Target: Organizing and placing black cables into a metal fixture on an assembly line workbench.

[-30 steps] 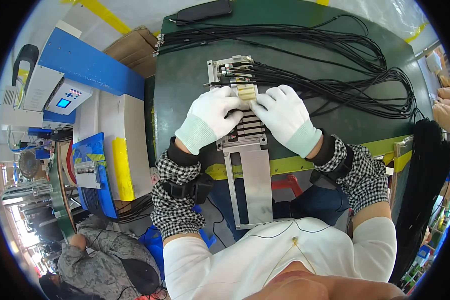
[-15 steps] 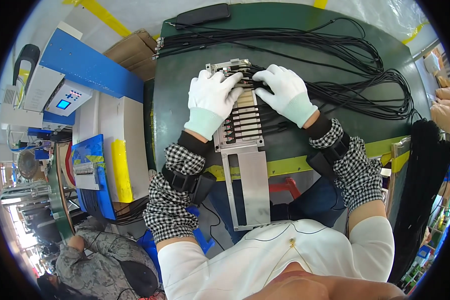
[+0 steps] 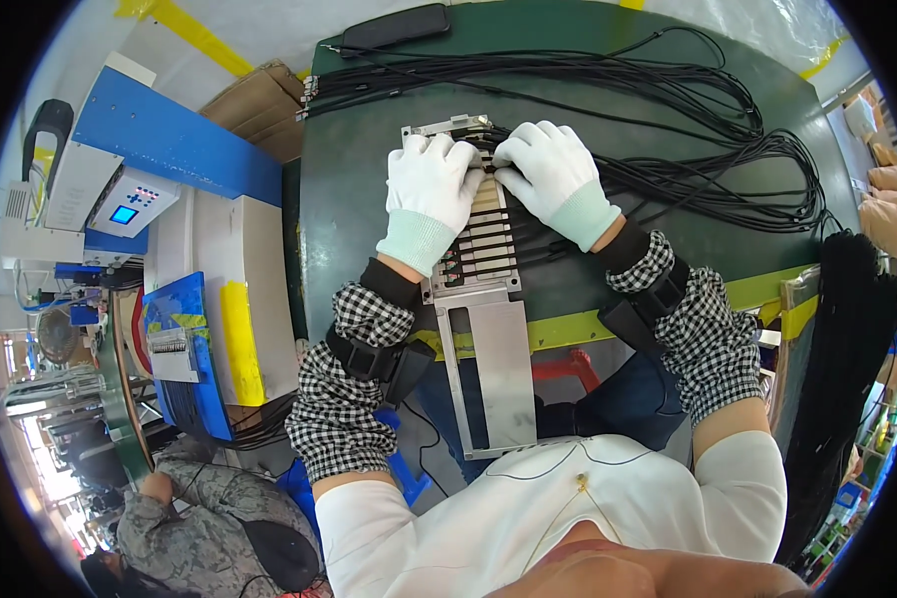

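Observation:
My left hand (image 3: 431,191), in a white glove, is closed at the far part of a metal fixture (image 3: 500,374), its fingers curled and its thumb close by, pinching a black cable's end. From the other side my right hand (image 3: 550,177), gloved too, pinches the black cable with thumb and forefinger, almost touching the left fingertips. The fingers hide the cable's tip. Nearer me, several black cable ends (image 3: 486,239) lie side by side in the fixture's slots. The fixture's long frame reaches past the table edge toward my lap.
Looped black cables (image 3: 757,184) cover the table's (image 3: 369,120) far right. A dark flat case (image 3: 397,30) lies at the far edge. Left stands a blue and white machine (image 3: 135,189) with a small screen. A person (image 3: 209,508) sits at lower left. Dark cable bundles (image 3: 837,369) hang at right.
My left fingers have curled in more, and my right thumb and forefinger have come together at the cable. The whole view has shifted slightly.

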A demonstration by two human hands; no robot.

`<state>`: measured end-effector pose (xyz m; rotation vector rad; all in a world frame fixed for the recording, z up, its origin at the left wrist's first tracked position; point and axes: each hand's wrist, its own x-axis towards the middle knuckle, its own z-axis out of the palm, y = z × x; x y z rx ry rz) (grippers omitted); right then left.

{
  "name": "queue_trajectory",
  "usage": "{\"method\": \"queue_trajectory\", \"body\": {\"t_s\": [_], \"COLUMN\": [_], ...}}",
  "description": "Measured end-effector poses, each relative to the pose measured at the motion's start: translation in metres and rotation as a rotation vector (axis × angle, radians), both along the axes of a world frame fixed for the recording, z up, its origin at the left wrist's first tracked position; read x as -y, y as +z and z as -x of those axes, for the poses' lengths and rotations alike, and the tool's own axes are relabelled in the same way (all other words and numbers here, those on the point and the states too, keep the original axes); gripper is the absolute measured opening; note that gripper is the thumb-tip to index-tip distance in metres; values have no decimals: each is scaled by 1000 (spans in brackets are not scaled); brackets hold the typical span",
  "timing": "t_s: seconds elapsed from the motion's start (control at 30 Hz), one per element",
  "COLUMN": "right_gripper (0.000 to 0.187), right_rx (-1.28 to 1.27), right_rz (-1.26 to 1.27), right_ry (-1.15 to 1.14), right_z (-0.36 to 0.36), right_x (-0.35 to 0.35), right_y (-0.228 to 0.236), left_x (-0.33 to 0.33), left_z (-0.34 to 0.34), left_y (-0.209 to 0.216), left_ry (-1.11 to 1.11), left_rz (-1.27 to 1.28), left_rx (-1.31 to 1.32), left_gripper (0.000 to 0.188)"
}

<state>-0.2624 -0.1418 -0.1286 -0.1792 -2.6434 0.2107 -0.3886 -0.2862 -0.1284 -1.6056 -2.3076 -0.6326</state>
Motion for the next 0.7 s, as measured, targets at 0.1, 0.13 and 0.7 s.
{"method": "queue_trajectory", "body": {"t_s": [0.1, 0.13, 0.7], "right_gripper": [25, 25, 7], "right_rx": [-156, -156, -79], "right_rz": [92, 93, 84], "right_ry": [46, 47, 217], "right_z": [-5, -5, -11], "right_x": [4, 5, 16], "right_y": [1, 0, 2], "left_x": [1, 2, 60], "left_z": [-4, -4, 26], "left_y": [-1, -1, 33], "left_ry": [-7, -6, 3], "left_rz": [-1, -1, 142], "left_rx": [60, 60, 482], "left_gripper": [13, 13, 17]}}
